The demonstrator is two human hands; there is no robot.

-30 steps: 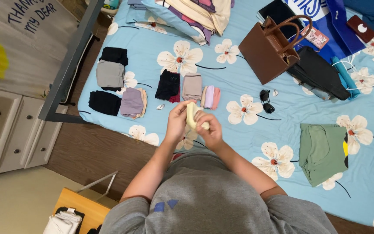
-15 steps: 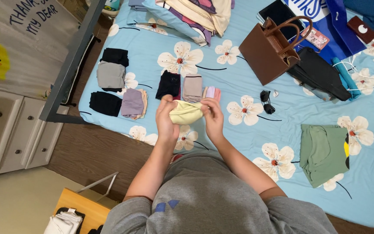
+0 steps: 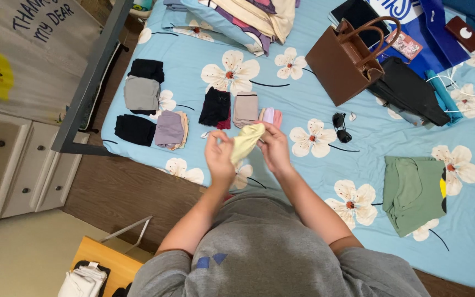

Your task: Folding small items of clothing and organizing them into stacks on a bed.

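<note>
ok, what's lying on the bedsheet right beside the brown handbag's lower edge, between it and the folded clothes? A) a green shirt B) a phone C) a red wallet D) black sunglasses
D: the black sunglasses lie on the bedsheet just below the brown handbag, right of the folded clothes.

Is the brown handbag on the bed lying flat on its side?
No, the brown handbag stands upright on the blue flowered sheet, its handles up and its mouth open.

Floral bed (image 3: 314,176), folded clothes (image 3: 169,130), brown handbag (image 3: 341,61)
</note>
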